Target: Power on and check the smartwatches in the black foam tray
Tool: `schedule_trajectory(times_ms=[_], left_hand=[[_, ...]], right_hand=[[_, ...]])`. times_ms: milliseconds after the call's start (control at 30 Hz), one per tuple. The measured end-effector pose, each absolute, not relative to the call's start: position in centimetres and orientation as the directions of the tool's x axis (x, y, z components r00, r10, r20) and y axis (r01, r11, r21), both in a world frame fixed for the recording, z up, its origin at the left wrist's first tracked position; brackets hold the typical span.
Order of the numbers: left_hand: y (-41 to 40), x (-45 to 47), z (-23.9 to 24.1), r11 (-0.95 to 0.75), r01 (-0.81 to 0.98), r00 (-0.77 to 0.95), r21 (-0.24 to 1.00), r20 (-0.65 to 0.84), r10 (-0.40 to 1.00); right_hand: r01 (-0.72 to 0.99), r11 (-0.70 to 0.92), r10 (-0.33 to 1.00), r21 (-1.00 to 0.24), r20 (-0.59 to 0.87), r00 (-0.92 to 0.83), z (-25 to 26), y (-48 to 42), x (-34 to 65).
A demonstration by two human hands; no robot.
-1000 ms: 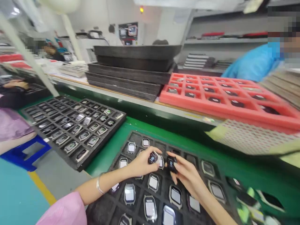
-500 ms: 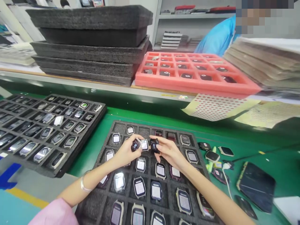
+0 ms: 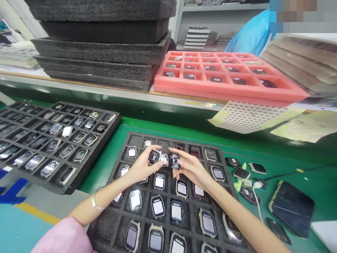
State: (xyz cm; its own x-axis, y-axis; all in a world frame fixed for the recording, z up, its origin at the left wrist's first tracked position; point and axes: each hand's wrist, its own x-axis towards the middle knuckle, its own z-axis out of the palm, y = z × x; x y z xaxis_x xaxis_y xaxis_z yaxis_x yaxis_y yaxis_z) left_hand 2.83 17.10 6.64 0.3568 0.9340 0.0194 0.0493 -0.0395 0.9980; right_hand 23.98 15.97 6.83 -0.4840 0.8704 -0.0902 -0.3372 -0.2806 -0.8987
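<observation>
My left hand (image 3: 145, 163) is closed on a smartwatch case (image 3: 154, 157) with a dark screen and a pale rim. In my right hand (image 3: 191, 166) is a black smartwatch case (image 3: 173, 160), gripped between thumb and fingers. Both screens face up and show a small bluish figure. The two watches are held close together above a black foam tray (image 3: 168, 221). Between them a lit watch (image 3: 164, 159) shows, partly hidden by my fingers. Many tray compartments hold strapless watch cases, several with white lit screens, such as this one (image 3: 158, 206).
Left of my tray lies another foam tray (image 3: 76, 175) of watches. On the shelf are stacked black foam trays (image 3: 105, 52) and a pink tray (image 3: 231, 89). Loose watches (image 3: 241, 173), a white cable (image 3: 256, 205) and a dark phone-like device (image 3: 291, 207) lie right. A blue sleeve (image 3: 249, 31) shows behind.
The view has tilted down slightly and shifted. Both hands keep hold of their watches; the black one in my right hand has turned a little, its screen now catching more light.
</observation>
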Motion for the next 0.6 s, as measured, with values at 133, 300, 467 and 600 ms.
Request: schedule_trajectory(times_ms=[133, 300, 467, 600], left_hand=[[17.3, 3.0, 6.9, 0.272, -0.270, 0.437, 0.924, -0.134, 0.889], [17.4, 2.8, 7.2, 0.355, -0.269, 0.451, 0.895, -0.209, 0.868], [17.4, 2.7, 6.9, 0.332, -0.232, 0.478, 0.914, -0.190, 0.857], [17.4, 2.7, 6.5, 0.338, -0.246, 0.498, 0.908, -0.181, 0.848]], right_hand=[[-0.309, -0.278, 0.885, -0.910, -0.117, -0.451, 6.7, 16.2, 23.9], [-0.283, -0.255, 0.914, -0.925, -0.136, -0.382, 6.5, 16.3, 23.9], [-0.226, -0.226, 0.919, -0.947, -0.131, -0.372, 6.1, 16.3, 24.0], [-0.209, -0.207, 0.914, -0.956, -0.112, -0.391, 5.6, 16.3, 24.1]])
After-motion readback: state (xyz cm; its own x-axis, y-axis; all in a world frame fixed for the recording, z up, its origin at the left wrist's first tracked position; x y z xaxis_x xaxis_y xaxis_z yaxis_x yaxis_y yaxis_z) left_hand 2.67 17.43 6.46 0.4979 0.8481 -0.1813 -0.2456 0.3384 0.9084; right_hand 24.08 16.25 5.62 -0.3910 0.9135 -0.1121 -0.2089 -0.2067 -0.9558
